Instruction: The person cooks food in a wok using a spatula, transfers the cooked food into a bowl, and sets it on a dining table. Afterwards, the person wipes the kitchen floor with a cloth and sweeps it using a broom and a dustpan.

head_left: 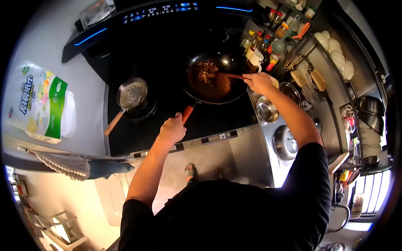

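Observation:
A dark wok [215, 101] sits on the black stove, with brown food [206, 72] heaped toward its left side and brown sauce around it. My left hand [172, 127] is closed around the wok's reddish-brown handle [187, 114]. Over the wok's right rim, my right hand [259, 83] grips reddish-brown chopsticks [231, 76], whose far ends reach the food. Left of the wok stands a small saucepan [133, 94] with a wooden handle; what it holds is hard to make out.
Sauce bottles [258, 44] crowd the back right, near a green ladle [281, 44]. A metal bowl [266, 109] and a round metal lid or pan [286, 142] rest on the right counter. A paper-towel pack [37, 102] stands at left. Cloths [67, 165] hang below it.

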Motion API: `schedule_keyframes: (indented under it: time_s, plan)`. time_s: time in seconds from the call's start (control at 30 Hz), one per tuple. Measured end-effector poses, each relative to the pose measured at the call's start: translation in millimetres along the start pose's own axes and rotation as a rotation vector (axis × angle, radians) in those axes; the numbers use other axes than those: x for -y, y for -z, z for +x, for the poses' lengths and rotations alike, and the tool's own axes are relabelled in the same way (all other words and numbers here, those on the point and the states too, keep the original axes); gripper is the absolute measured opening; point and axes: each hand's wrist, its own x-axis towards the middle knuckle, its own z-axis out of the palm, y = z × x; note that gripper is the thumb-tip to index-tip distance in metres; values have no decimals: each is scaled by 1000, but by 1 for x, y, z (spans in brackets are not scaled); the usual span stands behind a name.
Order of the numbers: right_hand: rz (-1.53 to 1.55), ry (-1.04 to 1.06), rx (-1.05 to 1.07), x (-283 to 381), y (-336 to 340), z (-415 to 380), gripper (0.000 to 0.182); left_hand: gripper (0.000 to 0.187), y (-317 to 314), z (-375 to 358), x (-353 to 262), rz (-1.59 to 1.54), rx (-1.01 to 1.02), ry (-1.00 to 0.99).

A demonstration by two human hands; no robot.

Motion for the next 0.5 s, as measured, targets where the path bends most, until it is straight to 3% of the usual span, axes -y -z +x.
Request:
schedule_keyframes:
  time_s: [0.17,0.23,0.33,0.4,0.43,0.5]
  plan:
    - [-217,243,22,9,54,0,33,57,-3,-8,-6,24,-21,26]
    - [-293,216,124,7,97,-4,33,55,-7,-7,-7,33,-39,34]
    - [-291,230,33,-38,104,16,32,44,-12,-9,-13,43,-84,72]
    - [-355,104,174,-39,117,33,29,41,-13,-9,-13,51,-98,82]
    - [-386,38,249,-38,123,40,27,43,-14,-7,-11,48,-91,79]
    - [-291,55,206,-58,113,57,25,47,-19,-2,-4,36,-74,71]
